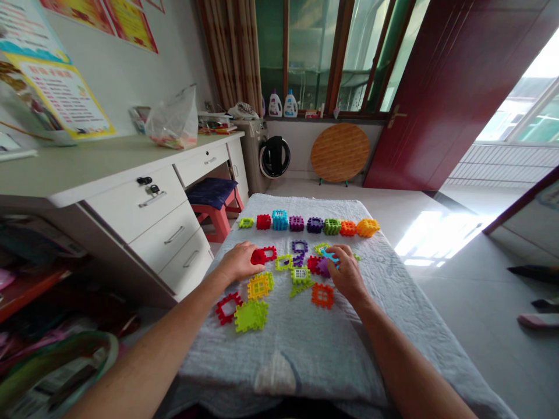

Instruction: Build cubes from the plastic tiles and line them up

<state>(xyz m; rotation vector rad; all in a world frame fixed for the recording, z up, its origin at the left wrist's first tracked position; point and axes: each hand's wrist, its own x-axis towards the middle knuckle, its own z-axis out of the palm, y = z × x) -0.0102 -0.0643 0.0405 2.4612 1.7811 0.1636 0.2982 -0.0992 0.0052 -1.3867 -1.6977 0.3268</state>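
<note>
Interlocking plastic building tiles in many colours lie loose on the cloth-covered table. Thumb and fingers of my left hand [239,263] are closed around a solid red tile [258,256], beside a red frame tile [270,253]. My right hand [348,272] pinches a light blue tile [330,254], just above a purple tile [322,267] and another red one [312,265]. Between the hands lie a yellow-green frame [283,262] and a dark purple frame [299,247]. Nearer me are a yellow window tile [259,286], a green tile [251,316] and an orange window tile [322,295].
Stacks of tiles sorted by colour, such as the purple stack [296,223] and the orange-yellow stack [368,227], line the table's far side. A white desk [144,203] and a pink stool [216,218] stand left. Grey-white cloth [332,355] covers the table.
</note>
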